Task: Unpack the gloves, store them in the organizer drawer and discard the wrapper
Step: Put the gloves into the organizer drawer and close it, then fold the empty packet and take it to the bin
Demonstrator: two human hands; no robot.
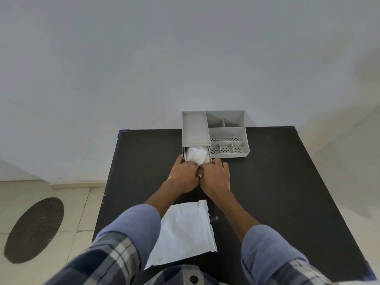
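A grey organizer (226,132) stands at the far edge of the black table (277,182). Its lower drawer (209,156) is pulled partly out on the left side, and the white gloves (196,154) lie bunched inside it. My left hand (184,173) and my right hand (216,174) are side by side at the drawer's front, fingers curled over its edge, touching each other. The front panel is hidden under my hands. The empty white wrapper (183,233) lies flat on the table near me, between my forearms.
The organizer's open top has a long tray (194,126) on the left and several perforated compartments (226,150) on the right. A grey wall rises right behind the table. A dark oval mat (34,230) lies on the tiled floor at the left.
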